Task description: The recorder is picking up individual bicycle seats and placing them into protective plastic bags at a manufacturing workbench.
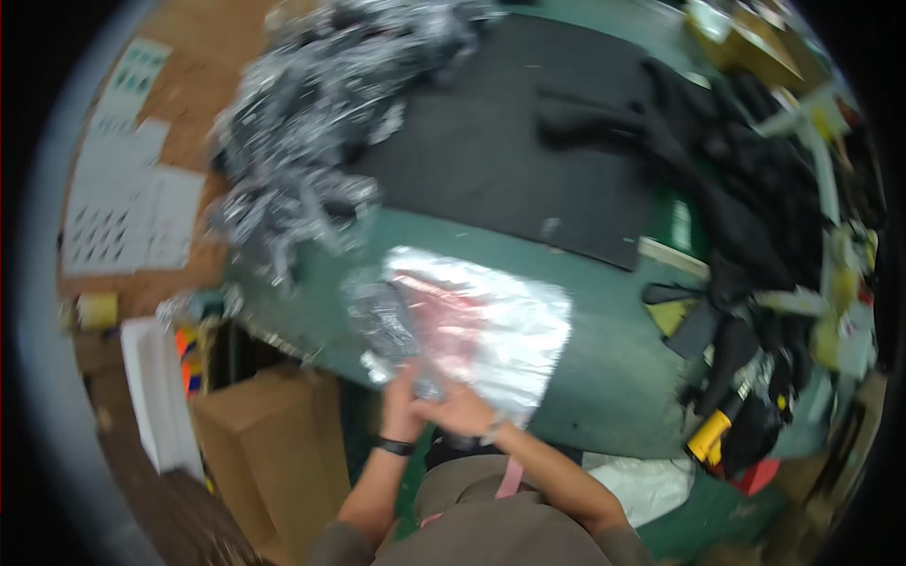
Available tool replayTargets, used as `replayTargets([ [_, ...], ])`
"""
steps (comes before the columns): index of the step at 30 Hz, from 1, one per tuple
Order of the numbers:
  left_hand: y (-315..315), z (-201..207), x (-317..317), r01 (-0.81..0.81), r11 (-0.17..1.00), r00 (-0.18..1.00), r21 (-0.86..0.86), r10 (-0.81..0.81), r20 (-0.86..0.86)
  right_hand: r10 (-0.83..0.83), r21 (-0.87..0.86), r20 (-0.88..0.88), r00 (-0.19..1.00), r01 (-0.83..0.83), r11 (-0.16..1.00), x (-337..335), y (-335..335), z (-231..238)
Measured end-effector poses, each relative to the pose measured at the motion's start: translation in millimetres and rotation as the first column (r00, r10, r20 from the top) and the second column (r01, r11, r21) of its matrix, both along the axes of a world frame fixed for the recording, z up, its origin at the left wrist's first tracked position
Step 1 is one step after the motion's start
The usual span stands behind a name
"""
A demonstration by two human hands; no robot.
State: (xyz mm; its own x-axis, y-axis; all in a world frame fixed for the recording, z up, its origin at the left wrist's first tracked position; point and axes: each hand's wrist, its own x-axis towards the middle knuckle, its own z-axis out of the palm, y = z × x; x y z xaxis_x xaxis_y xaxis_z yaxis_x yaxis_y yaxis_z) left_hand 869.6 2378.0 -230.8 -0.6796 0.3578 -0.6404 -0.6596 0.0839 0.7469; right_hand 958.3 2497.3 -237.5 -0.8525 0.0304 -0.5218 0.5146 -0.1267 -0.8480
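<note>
My left hand (400, 404) and my right hand (461, 411) meet at the near edge of the green table (604, 363). Between them is the bunched end of a clear plastic bag (387, 321) with something dark grey inside, and the fingers of both hands are closed on it. Motion blur hides the exact finger positions. Just beyond and partly under the bag lies a flat, shiny plastic sheet or stack of bags (524, 325) with a reddish printed patch.
A heap of plastic-wrapped dark items (311, 113) lies far left, beside a black mat (491, 123). Dark garments or gloves (698, 160) pile up at right, near a yellow-handled tool (713, 436). A cardboard box (274, 443) stands below the table at left.
</note>
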Motion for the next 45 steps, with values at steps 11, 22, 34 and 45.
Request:
replayTargets([
  [11,185.8,-65.3,-98.4,0.381,0.844,0.737,-0.377,-0.524,-0.428,-0.576,0.713,-0.087,0.813,0.455,0.533,118.9,165.7,-95.1],
  [22,510.1,-107.9,-193.8,0.248,0.929,0.894,-0.273,-0.328,-0.305,-0.547,0.962,-0.168,0.820,0.258,0.091,158.4,200.1,-161.1],
  [34,279.4,-78.5,-36.5,0.737,0.602,0.539,-0.309,-0.798,-0.270,-0.969,-0.231,0.246,0.005,0.972,-0.053,181.7,240.0,-100.6],
  [45,293.9,-89.0,70.6,0.772,0.078,-0.529,-0.630,-0.470,-0.707,-0.743,-0.330,0.295,0.601,0.794,0.511,197.2,184.4,-79.2],
])
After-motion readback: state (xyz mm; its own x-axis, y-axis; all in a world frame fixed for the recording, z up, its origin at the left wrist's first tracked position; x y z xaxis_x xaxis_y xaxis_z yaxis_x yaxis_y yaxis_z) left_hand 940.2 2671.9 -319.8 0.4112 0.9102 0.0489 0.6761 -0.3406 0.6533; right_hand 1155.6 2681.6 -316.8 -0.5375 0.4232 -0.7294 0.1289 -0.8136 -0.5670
